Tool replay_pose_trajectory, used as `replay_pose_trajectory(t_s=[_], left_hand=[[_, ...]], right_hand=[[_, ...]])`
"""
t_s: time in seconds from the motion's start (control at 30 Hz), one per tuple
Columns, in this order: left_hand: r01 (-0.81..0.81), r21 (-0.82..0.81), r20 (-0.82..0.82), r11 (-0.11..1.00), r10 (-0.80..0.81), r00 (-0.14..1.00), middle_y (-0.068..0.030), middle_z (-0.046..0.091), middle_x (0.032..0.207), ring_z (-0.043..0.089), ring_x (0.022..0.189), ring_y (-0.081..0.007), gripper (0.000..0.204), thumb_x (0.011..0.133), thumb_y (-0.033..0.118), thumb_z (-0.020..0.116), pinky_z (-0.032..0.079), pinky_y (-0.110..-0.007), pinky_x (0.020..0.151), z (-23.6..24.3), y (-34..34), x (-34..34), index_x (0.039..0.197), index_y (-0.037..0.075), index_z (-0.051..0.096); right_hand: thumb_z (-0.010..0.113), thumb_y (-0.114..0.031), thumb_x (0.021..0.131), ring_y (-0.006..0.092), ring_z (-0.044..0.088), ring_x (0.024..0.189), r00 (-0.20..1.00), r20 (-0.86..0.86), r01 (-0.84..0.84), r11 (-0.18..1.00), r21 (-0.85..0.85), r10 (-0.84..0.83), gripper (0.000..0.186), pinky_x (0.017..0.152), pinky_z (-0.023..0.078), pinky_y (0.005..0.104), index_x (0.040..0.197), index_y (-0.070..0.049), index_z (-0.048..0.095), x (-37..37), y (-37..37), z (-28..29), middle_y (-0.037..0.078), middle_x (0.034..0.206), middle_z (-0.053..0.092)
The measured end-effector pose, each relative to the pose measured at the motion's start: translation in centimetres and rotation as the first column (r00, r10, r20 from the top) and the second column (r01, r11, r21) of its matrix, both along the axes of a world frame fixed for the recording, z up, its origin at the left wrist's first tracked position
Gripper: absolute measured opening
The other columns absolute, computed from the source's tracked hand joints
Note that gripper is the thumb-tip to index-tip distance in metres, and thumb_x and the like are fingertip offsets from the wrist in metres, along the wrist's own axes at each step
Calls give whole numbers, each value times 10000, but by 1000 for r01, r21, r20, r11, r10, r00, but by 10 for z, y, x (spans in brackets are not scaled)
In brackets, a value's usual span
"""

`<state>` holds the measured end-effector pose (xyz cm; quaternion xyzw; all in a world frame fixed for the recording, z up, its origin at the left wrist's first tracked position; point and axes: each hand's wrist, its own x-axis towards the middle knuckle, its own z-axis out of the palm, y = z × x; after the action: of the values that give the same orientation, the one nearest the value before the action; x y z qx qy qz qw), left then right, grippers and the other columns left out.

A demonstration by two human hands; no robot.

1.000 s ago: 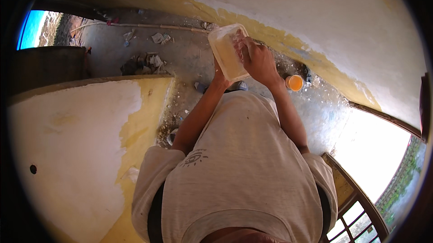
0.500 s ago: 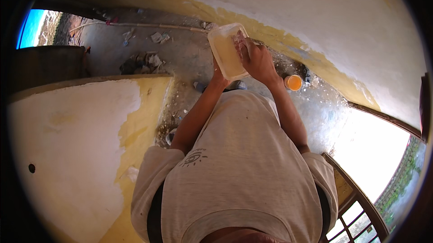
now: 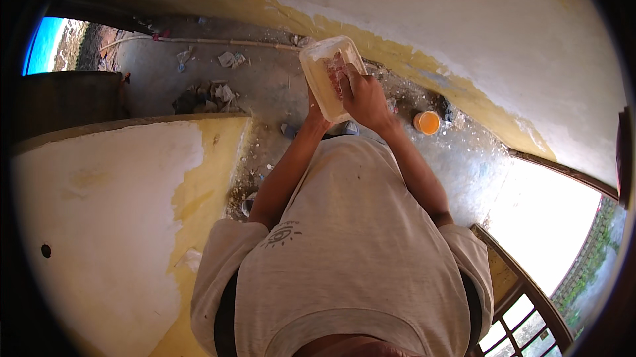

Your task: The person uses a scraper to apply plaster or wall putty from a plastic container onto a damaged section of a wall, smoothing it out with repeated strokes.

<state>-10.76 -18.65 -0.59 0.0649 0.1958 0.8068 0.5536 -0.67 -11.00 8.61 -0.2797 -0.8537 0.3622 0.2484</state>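
My left hand point(image 3: 314, 113) holds a shallow, translucent rectangular plastic tray point(image 3: 322, 76) from behind its left side, fingers largely hidden. My right hand point(image 3: 363, 100) reaches over the tray's right side, fingers closed on a reddish, white-smeared item point(image 3: 335, 68) inside it; I cannot make out what it is. The tray is tilted, its inside facing up toward me, and pale residue coats it. Below it my shoes point(image 3: 289, 131) show on the floor, partly behind my arms and shirt.
An orange bucket point(image 3: 426, 123) stands right of me by the peeling wall point(image 3: 503, 78). A long pole point(image 3: 218, 41) and rubbish point(image 3: 202, 98) lie on the speckled floor point(image 3: 265, 78). A low partition point(image 3: 112, 211) is at left, a bright doorway point(image 3: 543, 224) at right.
The tray and both hands have shifted slightly left and tilted a little. My right fingers have moved within the tray along with the reddish item. The view has drifted slightly.
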Motion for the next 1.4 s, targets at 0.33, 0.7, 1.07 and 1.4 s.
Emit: replay_pose_trajectory(t_s=[0.33, 0.7, 1.07, 1.4], left_hand=[[5, -16, 79, 1000, -3, 997, -96, 550, 1432, 560, 1295, -272, 570, 1059, 502, 363, 495, -437, 1080, 4, -6, 5, 1504, 149, 414], [34, -51, 46, 998, -32, 998, -102, 555, 1424, 572, 1276, -274, 643, 1029, 580, 367, 508, -476, 1058, -12, -19, 2, 1497, 143, 417], [38, -91, 103, 995, -29, 994, -117, 580, 1380, 614, 1217, -281, 623, 1029, 552, 405, 546, -462, 1002, -15, -17, -4, 1457, 103, 452], [40, 4, 57, 999, -40, 998, -104, 557, 1411, 580, 1262, -270, 611, 1038, 544, 390, 524, -461, 1036, -20, -15, -3, 1481, 126, 432]], right_hand=[[572, -99, 941, 479, 633, 665, 1000, -19, 2, 994, -113, -4, 203, 586, 510, 520, 1054, 70, 574, 3, -2, 21, 290, 724, 631], [573, -118, 946, 489, 643, 711, 998, 49, 42, 997, 63, -45, 228, 643, 520, 528, 1090, 57, 597, 10, 14, 35, 273, 741, 651], [544, -121, 963, 483, 654, 760, 985, 165, 50, 999, -20, -46, 319, 673, 532, 531, 1226, 57, 580, 12, 19, 21, 315, 788, 645], [551, -98, 957, 509, 624, 776, 990, 140, -18, 995, -94, 31, 278, 666, 502, 540, 1173, 76, 571, 10, 20, 21, 321, 785, 627]])
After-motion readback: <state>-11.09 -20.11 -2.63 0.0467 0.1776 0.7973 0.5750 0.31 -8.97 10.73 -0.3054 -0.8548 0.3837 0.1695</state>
